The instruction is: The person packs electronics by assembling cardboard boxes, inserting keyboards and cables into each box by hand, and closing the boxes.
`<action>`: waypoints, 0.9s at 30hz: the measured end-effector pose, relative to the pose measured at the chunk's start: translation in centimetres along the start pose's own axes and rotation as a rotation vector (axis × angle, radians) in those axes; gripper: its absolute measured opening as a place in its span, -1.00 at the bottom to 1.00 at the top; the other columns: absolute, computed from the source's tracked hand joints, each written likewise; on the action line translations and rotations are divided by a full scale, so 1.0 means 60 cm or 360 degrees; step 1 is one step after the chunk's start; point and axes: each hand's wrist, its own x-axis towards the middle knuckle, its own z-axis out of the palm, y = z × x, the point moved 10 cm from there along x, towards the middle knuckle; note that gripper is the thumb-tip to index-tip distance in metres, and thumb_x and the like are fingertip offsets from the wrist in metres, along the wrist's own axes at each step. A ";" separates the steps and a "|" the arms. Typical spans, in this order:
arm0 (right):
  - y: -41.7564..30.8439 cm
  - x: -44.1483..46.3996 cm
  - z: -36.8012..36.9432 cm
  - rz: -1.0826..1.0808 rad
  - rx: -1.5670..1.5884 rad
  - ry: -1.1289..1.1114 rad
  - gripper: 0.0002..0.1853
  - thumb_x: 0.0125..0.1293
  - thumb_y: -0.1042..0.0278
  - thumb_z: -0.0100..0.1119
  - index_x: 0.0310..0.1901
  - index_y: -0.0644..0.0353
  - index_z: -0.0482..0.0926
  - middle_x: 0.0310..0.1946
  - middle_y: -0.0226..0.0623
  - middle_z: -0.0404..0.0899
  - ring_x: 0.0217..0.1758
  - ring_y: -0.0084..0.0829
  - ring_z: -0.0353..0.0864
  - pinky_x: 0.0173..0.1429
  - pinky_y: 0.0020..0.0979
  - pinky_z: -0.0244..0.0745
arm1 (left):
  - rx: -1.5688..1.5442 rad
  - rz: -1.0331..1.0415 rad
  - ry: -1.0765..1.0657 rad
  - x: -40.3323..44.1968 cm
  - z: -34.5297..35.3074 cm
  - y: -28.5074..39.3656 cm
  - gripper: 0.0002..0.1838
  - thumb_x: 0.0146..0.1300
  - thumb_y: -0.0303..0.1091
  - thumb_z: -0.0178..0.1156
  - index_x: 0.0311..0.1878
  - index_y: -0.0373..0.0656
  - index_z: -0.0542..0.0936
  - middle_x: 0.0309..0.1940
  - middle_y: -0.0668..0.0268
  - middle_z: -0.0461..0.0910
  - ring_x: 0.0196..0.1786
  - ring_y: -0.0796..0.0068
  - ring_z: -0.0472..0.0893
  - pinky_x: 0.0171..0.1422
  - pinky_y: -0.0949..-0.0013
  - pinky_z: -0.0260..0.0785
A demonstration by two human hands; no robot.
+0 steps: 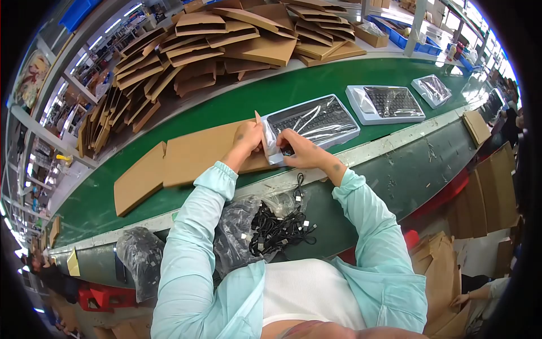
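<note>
A plastic-wrapped keyboard in a pale blue tray lies on the green belt, its left end at the mouth of a brown cardboard box. My left hand is closed on the open end of that box, beside a raised flap. Fingers bent, my right hand grips the left end of the keyboard tray. The fingertips of both hands are partly hidden. Another flat box lies to the left of the first one.
Two more wrapped keyboards lie on the belt to the right. Flat boxes are piled behind it. Black cables and a plastic bag sit nearer me. Another person's hand shows at lower right.
</note>
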 end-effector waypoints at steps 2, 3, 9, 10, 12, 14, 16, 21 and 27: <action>-0.007 0.003 -0.003 0.0019 0.0055 0.0042 -0.70 0.08 0.62 0.08 -0.10 0.27 0.43 -0.15 -0.23 0.49 -0.03 -0.31 0.57 0.19 -0.32 0.48 | -0.0040 -0.0038 0.0141 -0.018 0.006 0.028 -0.50 0.40 -0.13 -0.06 -0.47 -0.33 0.65 -0.61 0.13 0.64 -0.63 0.29 0.63 -0.51 0.26 0.50; -0.002 0.004 -0.003 0.0051 0.0138 0.0098 -0.70 0.09 0.61 0.08 -0.09 0.28 0.43 -0.17 -0.23 0.49 -0.06 -0.30 0.57 0.17 -0.32 0.48 | -0.0066 -0.0058 0.0214 -0.024 0.008 0.034 -0.49 0.40 -0.13 -0.06 -0.46 -0.34 0.65 -0.60 0.12 0.65 -0.63 0.28 0.64 -0.50 0.25 0.51; 0.000 -0.030 -0.150 0.0144 -0.0686 0.0928 -0.65 0.26 0.45 0.21 0.07 0.31 0.46 -0.12 -0.09 0.59 -0.06 -0.09 0.61 0.13 -0.20 0.49 | 0.0221 0.0037 0.0022 -0.010 -0.007 0.040 -0.49 0.44 -0.11 -0.08 -0.41 -0.31 0.67 -0.65 0.12 0.60 -0.67 0.27 0.60 -0.53 0.23 0.45; 0.013 -0.051 -0.188 0.0304 -0.0996 0.1108 -0.62 0.26 0.38 0.24 0.07 0.33 0.47 -0.12 -0.04 0.59 -0.06 -0.03 0.60 0.09 -0.14 0.50 | 0.0199 0.0024 0.0002 -0.022 -0.021 0.046 -0.49 0.45 -0.12 -0.08 -0.42 -0.31 0.66 -0.66 0.14 0.59 -0.69 0.29 0.58 -0.56 0.25 0.43; 0.066 -0.102 -0.231 0.0636 -0.1337 0.1344 -0.58 0.31 0.17 0.24 0.01 0.38 0.52 -0.16 0.05 0.60 -0.02 0.10 0.56 0.10 -0.02 0.48 | 0.0093 0.0001 -0.0020 -0.029 -0.043 0.022 -0.51 0.45 -0.14 -0.08 -0.43 -0.31 0.65 -0.68 0.17 0.58 -0.71 0.33 0.55 -0.62 0.28 0.38; 0.125 -0.098 -0.212 0.0812 -0.1351 0.1085 -0.60 0.34 0.14 0.20 -0.04 0.38 0.54 -0.18 0.06 0.60 -0.02 0.10 0.56 0.10 -0.02 0.48 | -0.0059 0.0009 -0.0052 -0.020 -0.053 0.000 -0.53 0.45 -0.16 -0.07 -0.44 -0.30 0.63 -0.68 0.20 0.57 -0.72 0.36 0.53 -0.67 0.31 0.32; 0.152 -0.100 -0.204 0.1018 -0.1198 0.1017 -0.58 0.39 0.07 0.14 -0.08 0.38 0.56 -0.19 0.06 0.61 -0.08 0.09 0.59 0.06 0.00 0.49 | 0.0004 0.0014 -0.0027 -0.022 -0.058 -0.004 -0.53 0.44 -0.16 -0.05 -0.47 -0.28 0.61 -0.66 0.21 0.59 -0.74 0.40 0.50 -0.70 0.33 0.28; -0.036 0.006 -0.086 0.0711 -0.0368 0.0624 -0.53 0.54 0.03 -0.13 -0.13 0.32 0.61 -0.27 0.12 0.64 -0.15 0.16 0.59 0.00 -0.03 0.49 | 0.0240 0.0515 0.0155 -0.049 -0.054 0.100 -0.58 0.38 -0.15 0.02 -0.45 -0.31 0.58 -0.56 0.07 0.62 -0.51 0.20 0.64 -0.39 0.13 0.45; -0.275 0.074 -0.096 -0.0152 0.0616 0.0417 -0.56 0.58 0.02 -0.15 0.18 0.16 0.56 0.08 -0.11 0.56 0.16 -0.22 0.53 0.25 -0.21 0.42 | 0.0069 0.1277 -0.0094 -0.261 -0.267 0.366 -0.68 0.38 -0.22 0.09 -0.33 -0.33 0.60 -0.46 0.24 0.65 -0.41 0.34 0.61 -0.23 0.22 0.46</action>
